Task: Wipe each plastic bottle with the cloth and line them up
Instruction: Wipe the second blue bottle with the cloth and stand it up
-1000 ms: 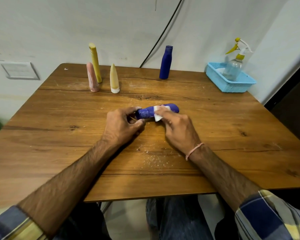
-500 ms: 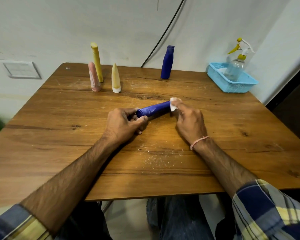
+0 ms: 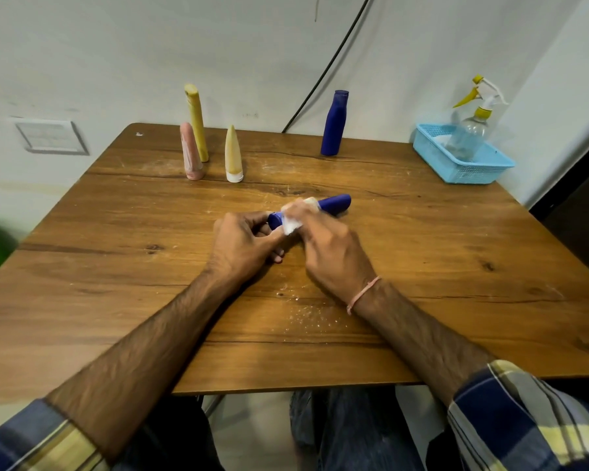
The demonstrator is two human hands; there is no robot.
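A blue plastic bottle lies on its side at the middle of the wooden table. My left hand grips its near end. My right hand presses a small white cloth around the bottle's near half, so only the far end shows. Upright at the back left stand a pink tube, a tall yellow tube and a cream cone-shaped tube. A second blue bottle stands alone at the back centre.
A light blue basket at the back right corner holds a clear spray bottle with a yellow trigger. White crumbs speckle the table in front of my hands. A black cable runs down the wall.
My right hand has slid the cloth back from the bottle's far end toward the near end, beside my left hand. The bottle stays lying in my left hand's grip.
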